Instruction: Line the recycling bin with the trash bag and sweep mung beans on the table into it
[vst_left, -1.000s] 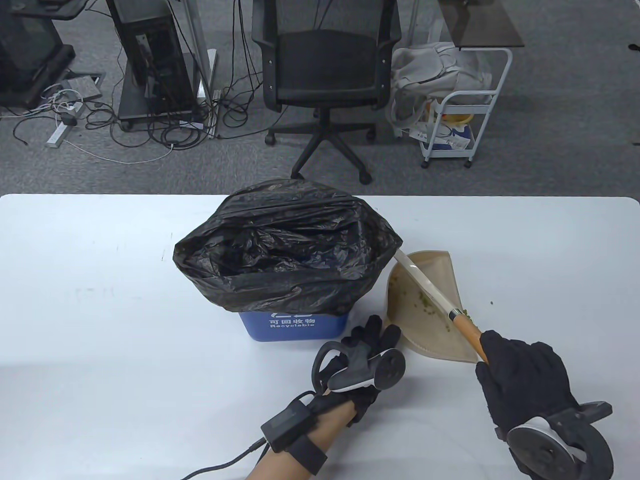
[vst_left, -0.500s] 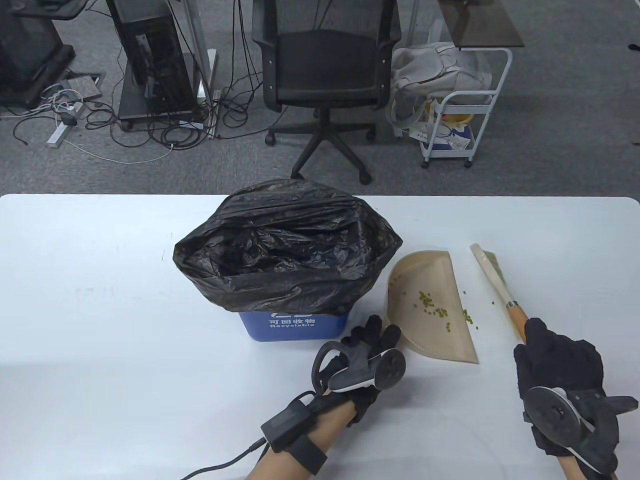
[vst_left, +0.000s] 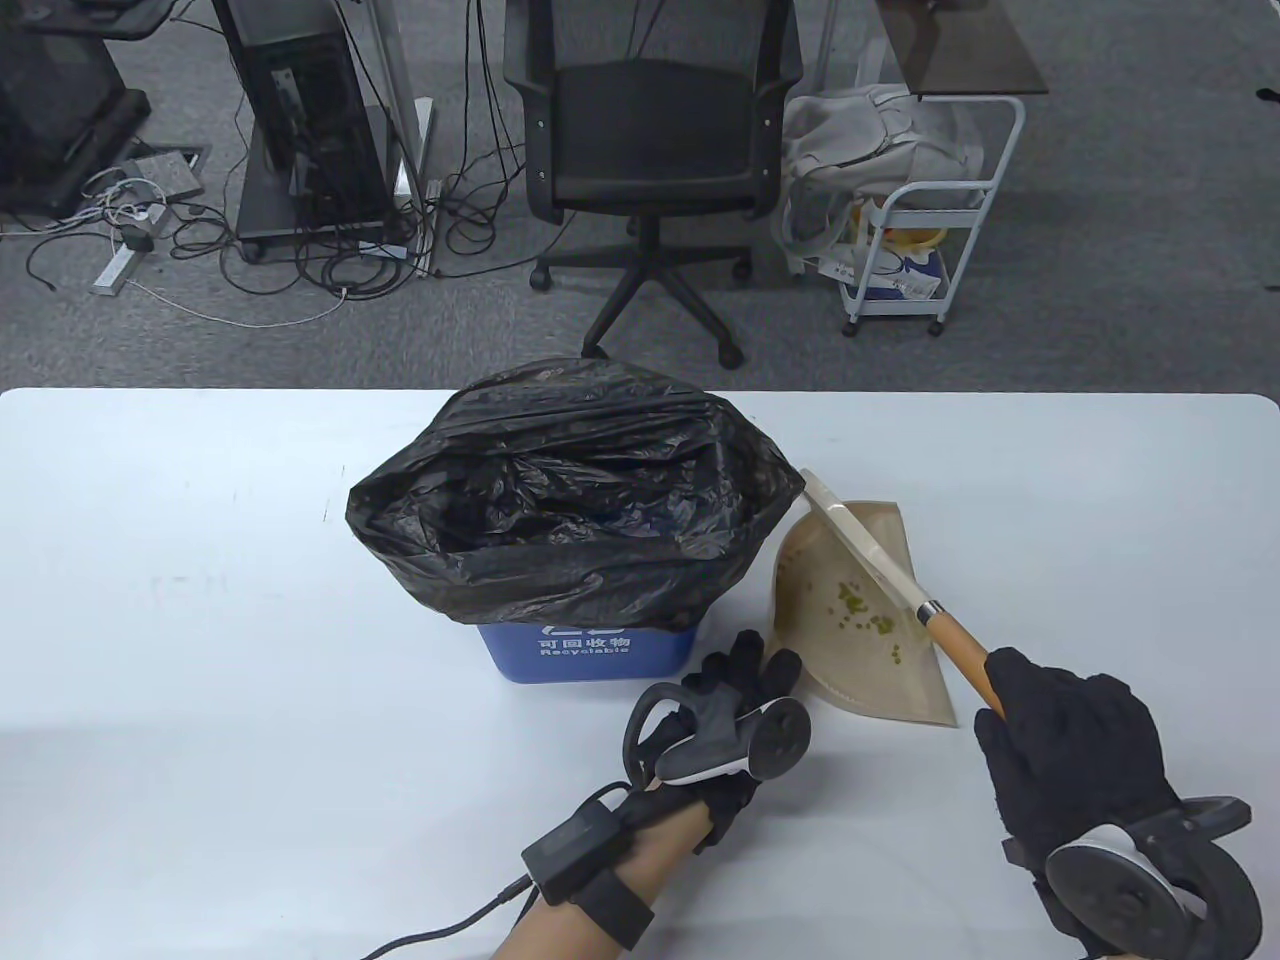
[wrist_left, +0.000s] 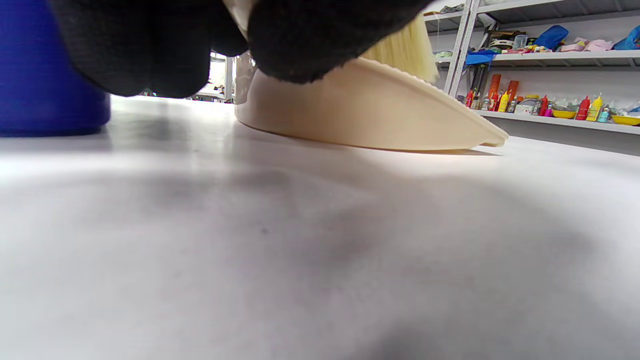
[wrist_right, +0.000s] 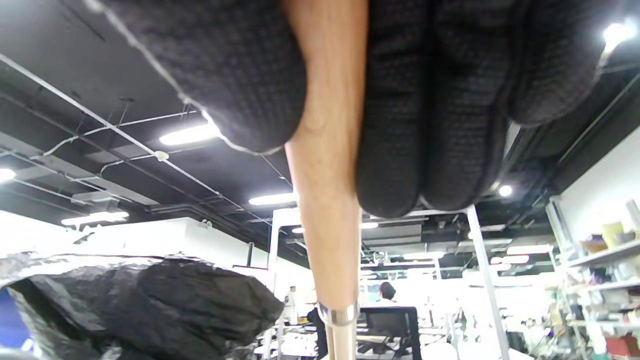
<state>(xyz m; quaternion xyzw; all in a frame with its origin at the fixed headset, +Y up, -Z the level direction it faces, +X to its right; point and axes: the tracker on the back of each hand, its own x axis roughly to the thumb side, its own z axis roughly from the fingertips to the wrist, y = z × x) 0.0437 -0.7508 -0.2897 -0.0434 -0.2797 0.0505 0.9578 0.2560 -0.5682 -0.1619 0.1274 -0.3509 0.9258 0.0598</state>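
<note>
A blue plastic recycling bin (vst_left: 585, 650) stands near the middle of the white counter (vst_left: 200, 650), lined with a crinkled black plastic trash bag (vst_left: 570, 500) whose edge is folded out over the rim and hangs down most of the bin's sides. Just to the right of the bin lies a beige plastic dustpan (vst_left: 860, 690), flat on the counter with its open edge facing right. A scatter of small green mung beans (vst_left: 865, 615) sits inside the pan.

The person's right hand (vst_left: 1065, 760) has its grip curled round the orange wooden handle of a hand brush (vst_left: 870, 560); in the right wrist view the gloved fingers (wrist_right: 435, 125) wrap the wood on both sides. The brush lies slantwise across the dustpan, its pale head reaching up to the edge of the trash bag, its bristles over the beans.

The person's left hand (vst_left: 725, 715) is at the near left corner of the dustpan, between the pan and the bin. In the left wrist view the fingertips (wrist_left: 320, 35) sit on top of the pan's rear part, with the pale bristles showing behind them; whether that grip pinches the pan or only presses on it I cannot tell.

Behind the counter stand a black mesh office chair (vst_left: 650, 140) and a white wire trolley (vst_left: 925, 240)
</note>
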